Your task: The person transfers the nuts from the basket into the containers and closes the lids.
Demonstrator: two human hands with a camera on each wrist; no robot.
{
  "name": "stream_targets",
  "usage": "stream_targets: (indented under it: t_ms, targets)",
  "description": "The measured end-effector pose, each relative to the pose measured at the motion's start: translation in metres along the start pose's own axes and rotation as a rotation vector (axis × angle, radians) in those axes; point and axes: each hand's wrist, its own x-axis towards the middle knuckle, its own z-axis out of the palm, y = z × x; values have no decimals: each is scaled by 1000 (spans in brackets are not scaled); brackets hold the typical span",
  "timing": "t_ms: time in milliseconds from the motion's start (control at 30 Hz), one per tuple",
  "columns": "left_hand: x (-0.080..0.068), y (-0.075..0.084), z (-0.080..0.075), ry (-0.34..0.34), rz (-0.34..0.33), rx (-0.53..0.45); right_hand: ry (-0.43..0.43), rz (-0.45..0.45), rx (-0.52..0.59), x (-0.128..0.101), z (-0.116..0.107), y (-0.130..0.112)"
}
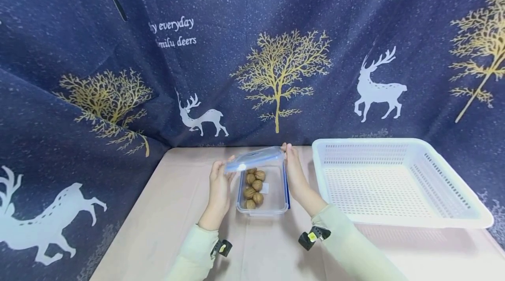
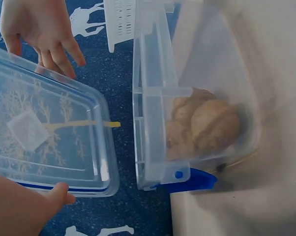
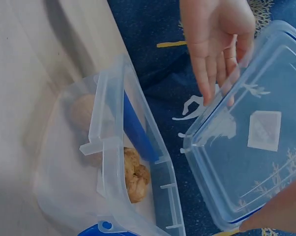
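Both hands hold a clear plastic lid point(image 1: 254, 159) tilted above the far part of a clear food container point(image 1: 263, 212). My left hand point(image 1: 219, 186) grips the lid's left edge; in the left wrist view its thumb lies along the rim. The right hand point(image 1: 296, 175) holds the opposite edge, fingertips raised at the lid's right corner. Several walnuts point(image 1: 257, 185) lie along the container's left side, beside a small white label point(image 1: 265, 188). A blue side latch point(image 2: 190, 181) hangs outward from the container in the left wrist view. The lid and container rim are apart there.
To the right stands a large white perforated basket point(image 1: 367, 184). A dark blue cloth point(image 1: 244, 18) printed with deer and trees hangs behind the pale table point(image 1: 169, 215). Each wrist wears a small black camera point(image 1: 225, 248) on a strap.
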Motion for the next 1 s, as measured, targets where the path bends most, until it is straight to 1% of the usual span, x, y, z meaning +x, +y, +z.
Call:
stream_targets:
  t_ms: [133, 233, 333, 433, 567, 600, 700, 767, 800, 833, 900, 1000]
  targets:
    - [0, -2, -3, -2, -26, 15, -1, 25, 50, -2, 0, -3]
    - [1, -3, -6, -3, -50, 64, -7, 44, 60, -3, -1, -4]
    - [2, -3, -7, -9, -59, 104, -19, 67, 63, -4, -3, -2]
    - [3, -5, -7, -24, -69, 112, -38, 85, 58, -5, -5, 2]
    - [4, -8, -7, -95, -66, 158, -47, 93, -25, -6, -6, 9]
    - [4, -9, -6, -120, -69, 171, -47, 89, -59, -7, -6, 11]
    - [4, -13, -5, -163, -93, 236, -35, 62, -183, -8, -6, 20]
    - [5, -16, -5, -181, -109, 282, -23, 33, -256, -8, -7, 27]
    - [3, -14, -4, -185, -120, 315, -19, 22, -290, -8, -7, 31]
    - [3, -15, -4, -185, -126, 351, -11, 9, -321, -8, -7, 34]
    - [5, -18, -4, -195, -130, 402, 1, -16, -366, -9, -7, 42]
    - [8, -24, -6, -208, -127, 480, 14, -41, -402, -10, -7, 51]
